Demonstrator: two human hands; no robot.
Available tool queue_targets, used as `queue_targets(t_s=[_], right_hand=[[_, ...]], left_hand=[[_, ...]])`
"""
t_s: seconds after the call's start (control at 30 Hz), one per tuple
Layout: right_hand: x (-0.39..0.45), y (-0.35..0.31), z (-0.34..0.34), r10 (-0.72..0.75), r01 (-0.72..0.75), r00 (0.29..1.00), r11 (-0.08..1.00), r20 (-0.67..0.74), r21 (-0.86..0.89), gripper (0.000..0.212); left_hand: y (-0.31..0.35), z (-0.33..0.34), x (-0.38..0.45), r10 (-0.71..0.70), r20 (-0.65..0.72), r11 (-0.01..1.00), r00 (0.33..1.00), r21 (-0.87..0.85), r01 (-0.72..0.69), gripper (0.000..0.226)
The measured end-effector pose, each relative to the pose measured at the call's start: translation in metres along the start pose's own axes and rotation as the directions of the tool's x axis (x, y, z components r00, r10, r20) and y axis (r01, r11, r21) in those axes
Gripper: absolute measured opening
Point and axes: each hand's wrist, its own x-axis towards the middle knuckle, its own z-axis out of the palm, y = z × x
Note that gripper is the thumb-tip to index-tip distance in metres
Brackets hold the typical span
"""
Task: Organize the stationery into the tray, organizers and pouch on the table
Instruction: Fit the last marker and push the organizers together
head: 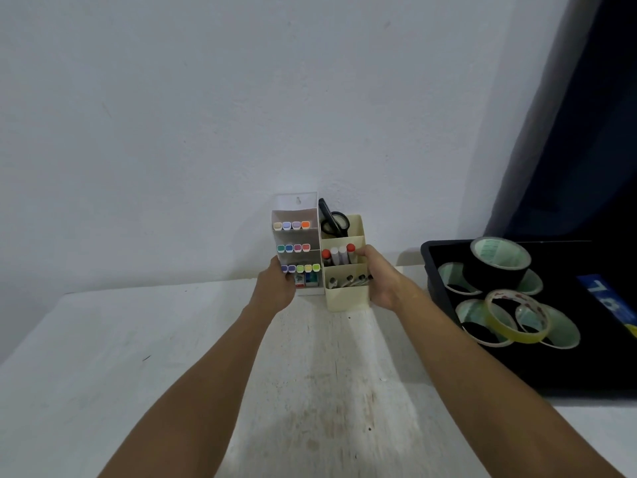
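The left hand point(275, 286) grips the white tiered plastic marker organizer point(297, 243); just beside it, the right hand point(381, 279) curls round the cream three-compartment organizer point(346, 298), both against the wall on the white table point(138, 357).

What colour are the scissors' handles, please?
Black; the scissors stand in the cream organizer's back compartment, head view.

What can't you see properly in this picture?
Head view only:
- Black tray: right side cut off by the picture's edge.
- Small boxes low in the white organizer: too small to read.
- Pens in the cream organizer: bodies hidden by its wall.
- Left hand fingers: hidden behind the white organizer.
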Motion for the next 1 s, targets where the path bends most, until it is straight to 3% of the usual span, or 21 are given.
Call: queue_targets(t_s=[0.2, 0.4, 0.5, 0.67, 1.0], right_hand=[[0.0, 0.007, -0.001, -0.013, 0.017, 0.998, 0.998, -0.066, 0.067, 0.055], [0.003, 0.009, -0.006, -0.033, 0.042, 0.995, 0.995, -0.096, 0.093, 0.032], [0.0, 0.002, -0.016, -0.02, 0.023, 0.997, 0.999, -0.075, 0.034, 0.024], [0.004, -0.001, -0.025, -0.055, 0.053, 0.998, 0.984, -0.004, -0.172, 0.027], [0.01, -0.002, -0.016, -0.083, 0.065, 0.992, 0.981, -0.093, -0.185, 0.037]], left_hand=[[0.009, 0.01, -0.004, -0.131, -0.002, 0.985, 0.991, -0.118, 0.129, 0.039], [0.003, 0.016, -0.008, -0.195, 0.026, 0.953, 0.98, -0.231, 0.196, 0.065], [-0.01, 0.026, -0.013, -0.146, 0.02, 0.981, 0.989, -0.128, 0.147, 0.065], [-0.019, 0.039, -0.004, -0.106, -0.113, 0.994, 0.988, -0.052, 0.101, 0.051], [-0.017, 0.051, 0.007, -0.149, -0.183, 0.984, 0.972, 0.072, 0.164, 0.055]])
